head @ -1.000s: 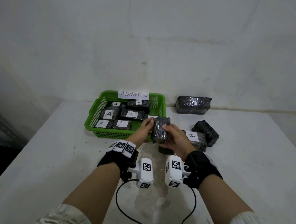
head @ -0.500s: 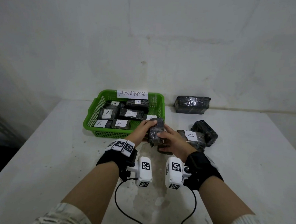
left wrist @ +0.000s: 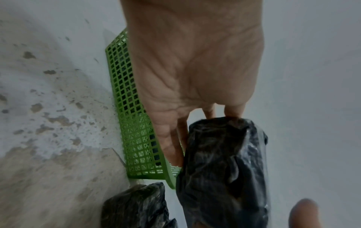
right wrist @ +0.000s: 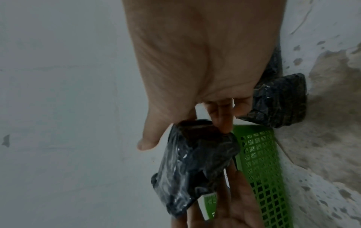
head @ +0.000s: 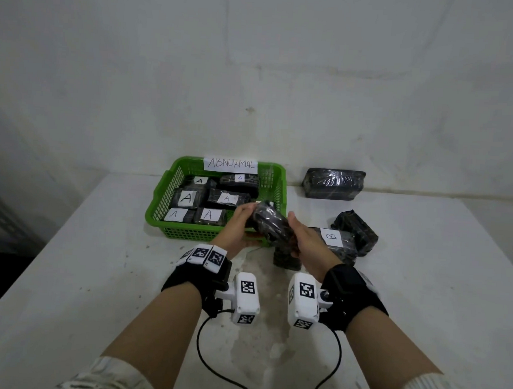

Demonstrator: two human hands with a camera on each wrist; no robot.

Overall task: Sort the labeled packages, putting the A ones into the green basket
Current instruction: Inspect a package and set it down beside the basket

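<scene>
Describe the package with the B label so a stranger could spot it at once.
Start at the green basket on the white table and look to its right, just past the right hand. The B package lies flat there, black-wrapped, beside an unlabeled black package. It alone among the packages outside the basket shows a white label, marked B.

Light: dim, flat, cool grey-green cast; source not showing, no hard shadows.
Head view: sharp at centre; table edges bowing w/ wide-angle distortion; far-left corner going dark.
Glare: small highlights glinting on the far wrapped package.
Left wrist view: soft, smeared; held package blurring, palm out of focus.
Right wrist view: dull, noisy; green basket mesh staying fairly crisp, table stains near right edge smearing.
</scene>
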